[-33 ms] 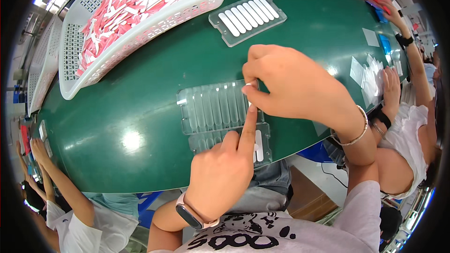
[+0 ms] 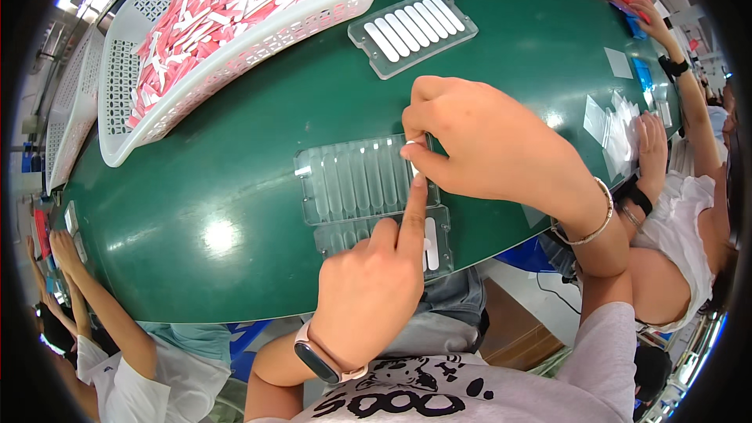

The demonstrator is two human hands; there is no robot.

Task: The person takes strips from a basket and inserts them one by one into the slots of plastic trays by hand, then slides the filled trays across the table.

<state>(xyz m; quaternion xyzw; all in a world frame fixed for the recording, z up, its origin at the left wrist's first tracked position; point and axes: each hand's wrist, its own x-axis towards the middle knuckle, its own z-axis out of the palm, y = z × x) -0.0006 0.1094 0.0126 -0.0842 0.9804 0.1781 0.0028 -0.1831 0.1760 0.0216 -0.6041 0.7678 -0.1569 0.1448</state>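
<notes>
A clear grooved plastic tray [image 2: 345, 184] lies in front of me, its visible grooves bare apart from the right end. There, my right hand [image 2: 493, 137] pinches a white round-ended strip [image 2: 416, 169] between thumb and forefinger. The stretched forefinger of my left hand [image 2: 368, 290] touches the strip's lower end, while that hand's other fingers curl under and grip nothing visible. Nearer to me, a second clear tray [image 2: 446, 243] meets the first one's edge, with white strips [image 2: 430, 243] at its right side. My left hand partly covers it.
Farther away, another clear tray [image 2: 385, 72] holds a row of several white strips. A white perforated basket [image 2: 235, 66] at the far left is heaped with pink and white strips [image 2: 227, 19]. Clear plastic bags [image 2: 621, 137] lie at right, by another person's hand [image 2: 652, 141].
</notes>
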